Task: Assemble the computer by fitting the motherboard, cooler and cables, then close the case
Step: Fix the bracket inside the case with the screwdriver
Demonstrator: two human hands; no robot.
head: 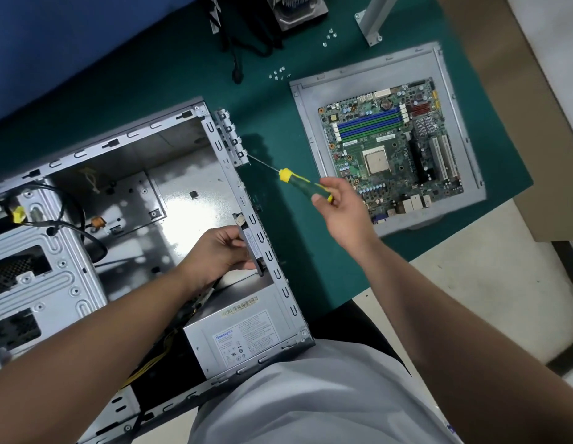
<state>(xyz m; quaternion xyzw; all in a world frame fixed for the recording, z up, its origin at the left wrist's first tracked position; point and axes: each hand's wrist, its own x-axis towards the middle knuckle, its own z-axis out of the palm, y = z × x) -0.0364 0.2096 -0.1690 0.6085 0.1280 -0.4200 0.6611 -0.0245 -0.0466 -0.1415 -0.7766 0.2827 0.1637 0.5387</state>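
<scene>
Our right hand [339, 208] pinches the screwdriver [298, 182], its shaft running far-left to the case [214, 174] rear edge. Our left hand [221, 251] grips a small part there. The motherboard [394, 149] lies right, on the bench [189, 75].

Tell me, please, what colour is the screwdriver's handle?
Green with yellow, seen in the head view: screwdriver.

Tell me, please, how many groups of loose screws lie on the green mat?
2: one group lies beyond the side panel's far-left corner, another group farther away, beside the white bracket. More may be hidden.
</scene>
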